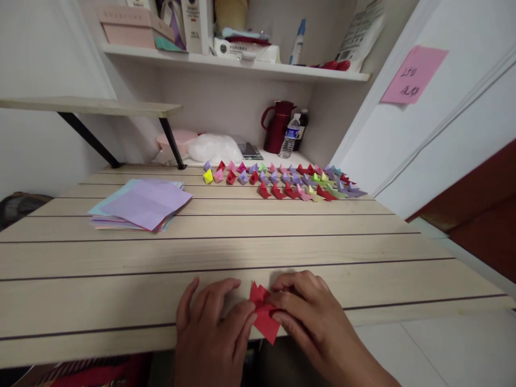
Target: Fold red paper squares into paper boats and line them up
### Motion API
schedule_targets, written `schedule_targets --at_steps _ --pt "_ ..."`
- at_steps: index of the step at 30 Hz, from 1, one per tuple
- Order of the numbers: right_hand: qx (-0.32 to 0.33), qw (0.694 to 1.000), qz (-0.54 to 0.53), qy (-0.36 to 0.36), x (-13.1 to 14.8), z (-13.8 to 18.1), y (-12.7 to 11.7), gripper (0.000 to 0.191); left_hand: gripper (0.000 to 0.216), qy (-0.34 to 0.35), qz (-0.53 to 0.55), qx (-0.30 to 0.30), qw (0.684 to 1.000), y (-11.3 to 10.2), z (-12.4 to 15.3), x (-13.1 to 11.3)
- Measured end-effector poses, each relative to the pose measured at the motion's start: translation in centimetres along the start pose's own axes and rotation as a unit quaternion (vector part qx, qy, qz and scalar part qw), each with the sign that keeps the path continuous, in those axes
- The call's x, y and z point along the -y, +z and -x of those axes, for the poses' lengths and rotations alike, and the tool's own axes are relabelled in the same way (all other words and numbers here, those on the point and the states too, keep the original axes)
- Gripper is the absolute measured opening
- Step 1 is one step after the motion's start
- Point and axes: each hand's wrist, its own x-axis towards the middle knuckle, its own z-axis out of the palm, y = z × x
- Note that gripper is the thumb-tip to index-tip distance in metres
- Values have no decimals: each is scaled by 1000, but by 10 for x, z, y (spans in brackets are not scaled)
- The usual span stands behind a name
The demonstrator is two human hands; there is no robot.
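Note:
A partly folded piece of red origami paper (266, 321) is between my hands at the table's near edge, with two small points sticking up at its top. My left hand (215, 328) pinches its left side between thumb and index finger, the other fingers spread. On its right side, my right hand (308, 317) grips it with thumb and fingertips, which cover part of the folds. Farther back stand rows of small folded paper pieces (277, 191) in red, pink, purple, green and yellow. A stack of square coloured sheets (147, 201), purple on top, lies at the left.
The slatted wooden table (226, 252) has a small raised shelf (92, 106) on black legs at left. Behind it are a dark red jug (278, 128), a water bottle (289, 137) and a white plastic bag (215, 148). A pink note (415, 74) sticks to the right-hand panel.

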Motion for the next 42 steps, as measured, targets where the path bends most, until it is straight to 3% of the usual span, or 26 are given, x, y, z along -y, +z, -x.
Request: schedule_targets --at_steps 5,11,16,22,25,30,36,42 --pt "-60 997 40 -34 -1 7 8 25 28 77 -53 0 996 -1 3 8" --pt "-92 994 52 -33 1 7 8 23 21 23 11 -7 1000 6 5 -5" --pt "-59 998 28 9 4 3 5 22 22 24 44 -2 999 8 4 -11" --pt "-59 998 29 -7 2 2 4 29 29 43 34 7 998 8 3 -9" --pt "-56 998 8 7 2 2 4 28 23 31 29 8 999 8 3 -12" --pt "-60 998 12 6 4 2 4 21 6 -10 6 -23 1000 12 5 -16" --pt "-53 998 14 25 5 3 4 15 11 -24 -68 -28 997 15 5 -21" --pt "-40 997 8 71 6 4 7 7 11 -26 -71 -15 997 15 4 -22"
